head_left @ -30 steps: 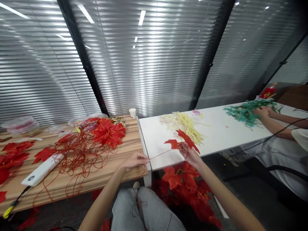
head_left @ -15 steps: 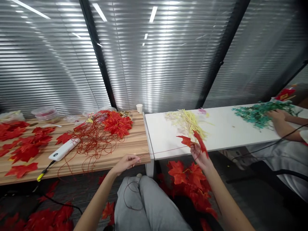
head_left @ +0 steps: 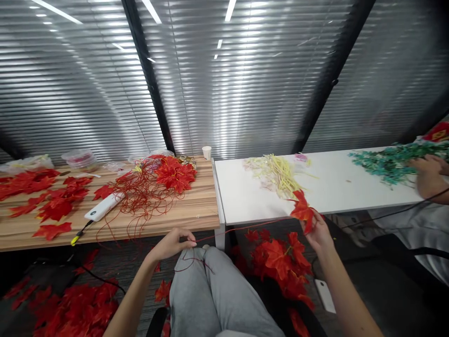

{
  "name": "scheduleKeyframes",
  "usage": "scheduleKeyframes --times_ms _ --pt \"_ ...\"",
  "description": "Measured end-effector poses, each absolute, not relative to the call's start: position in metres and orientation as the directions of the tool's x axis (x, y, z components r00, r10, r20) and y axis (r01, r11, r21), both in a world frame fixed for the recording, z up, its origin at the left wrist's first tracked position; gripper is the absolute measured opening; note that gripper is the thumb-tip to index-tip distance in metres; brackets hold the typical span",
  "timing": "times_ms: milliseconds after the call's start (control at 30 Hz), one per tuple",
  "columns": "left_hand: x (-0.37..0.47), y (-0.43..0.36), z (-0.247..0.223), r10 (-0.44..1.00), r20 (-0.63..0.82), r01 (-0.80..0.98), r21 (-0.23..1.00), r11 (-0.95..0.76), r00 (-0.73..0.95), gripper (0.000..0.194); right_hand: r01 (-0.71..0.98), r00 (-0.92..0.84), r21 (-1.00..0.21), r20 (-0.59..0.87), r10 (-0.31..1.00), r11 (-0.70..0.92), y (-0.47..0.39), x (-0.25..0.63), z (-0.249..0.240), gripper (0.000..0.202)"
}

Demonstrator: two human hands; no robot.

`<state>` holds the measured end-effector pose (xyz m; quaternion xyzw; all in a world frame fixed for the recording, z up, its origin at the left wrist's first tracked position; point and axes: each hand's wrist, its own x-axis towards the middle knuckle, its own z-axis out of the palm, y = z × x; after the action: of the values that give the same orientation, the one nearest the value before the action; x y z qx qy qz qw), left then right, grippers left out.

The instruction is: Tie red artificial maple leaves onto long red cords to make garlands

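a red string (head_left: 250, 226) stretches between two bare hands along the near edge of a white table (head_left: 242, 192), reaching a red artificial maple leaf (head_left: 302, 210) held at that edge, right of the table's front-left corner. the right hand (head_left: 320, 233) is clearly the nearer, its fingers closed on the leaf's near side; the leaf lies just left of those fingertips, its longer line slanting from the white table's surface down toward its front edge. the left hand (head_left: 175, 244), well apart from the leaf and left of the white table's corner, pinches the string between thumb and forefinger, the gap between them narrow. string and hands make a nearly level line; whether the string is knotted to the leaf cannot be told. a thin loop trails over gray trousers (head_left: 196, 285), on the wearer's side of the white table. the leaf is bright red with pointed lobes and folds, perhaps overlapping a second one. more red leaves (head_left: 278, 262) sit in a heap below the white table's front edge.
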<state>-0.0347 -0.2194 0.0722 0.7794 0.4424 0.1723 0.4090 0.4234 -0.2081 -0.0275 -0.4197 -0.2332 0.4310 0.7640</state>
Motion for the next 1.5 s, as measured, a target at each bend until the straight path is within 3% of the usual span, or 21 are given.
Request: scheduleKeyframes --times_ms 167,433,567,767,900,967,1067,1133,1300,1400,1500 --pt "-0.035 -0.230 0.064 0.879 -0.081 0.481 0.858 -0.178 0.471 0.030 -0.544 0.465 -0.813 -0.087 0.881 0.207 -0.214 0.425 -0.028 0.035" --pt "-0.045 -0.243 0.074 0.984 0.074 0.573 0.805 -0.156 0.164 0.032 -0.475 0.218 -0.877 -0.042 0.975 0.068 -0.215 0.423 -0.022 0.025" --pt "-0.043 -0.249 0.081 0.984 0.110 0.537 0.827 -0.168 0.139 0.033 -0.413 0.106 -0.911 -0.065 0.992 -0.015 -0.221 0.428 -0.024 0.024" --pt "-0.019 -0.262 0.068 0.980 0.186 0.448 0.871 -0.200 0.077 0.029 -0.380 0.133 -0.916 -0.190 0.973 -0.127 -0.244 0.443 -0.049 0.032" --pt "-0.002 -0.270 0.047 0.984 0.177 0.324 0.930 -0.174 0.019 0.027 -0.357 0.129 -0.912 -0.263 0.956 -0.202 -0.265 0.448 -0.073 0.028" --pt "0.005 -0.272 0.035 0.986 0.167 0.230 0.960 -0.162 -0.005 0.030 -0.311 0.140 -0.917 -0.303 0.943 -0.249 -0.272 0.448 -0.086 0.025" --pt "0.011 -0.274 0.022 0.993 0.116 0.125 0.985 -0.117 0.011 0.036 -0.160 0.290 -0.950 -0.305 0.907 -0.268 -0.276 0.438 -0.097 0.020" --pt "0.014 -0.274 0.017 0.996 0.074 0.102 0.992 -0.078 0.045 0.038 -0.022 0.308 -0.977 -0.207 0.929 -0.210 -0.275 0.419 -0.093 0.018" --pt "0.033 -0.266 0.009 0.987 0.057 0.125 0.989 -0.076 0.148 0.027 0.304 -0.066 -0.937 0.163 0.984 0.176 -0.274 0.326 -0.031 0.023" --pt "0.055 -0.258 0.005 0.978 0.075 0.127 0.987 -0.101 0.196 0.020 0.368 -0.298 -0.837 0.306 0.904 0.404 -0.271 0.268 0.007 0.030" --pt "0.073 -0.246 0.001 0.977 0.120 0.046 0.990 -0.130 0.179 0.019 0.370 -0.400 -0.787 0.345 0.849 0.494 -0.259 0.230 0.021 0.030"
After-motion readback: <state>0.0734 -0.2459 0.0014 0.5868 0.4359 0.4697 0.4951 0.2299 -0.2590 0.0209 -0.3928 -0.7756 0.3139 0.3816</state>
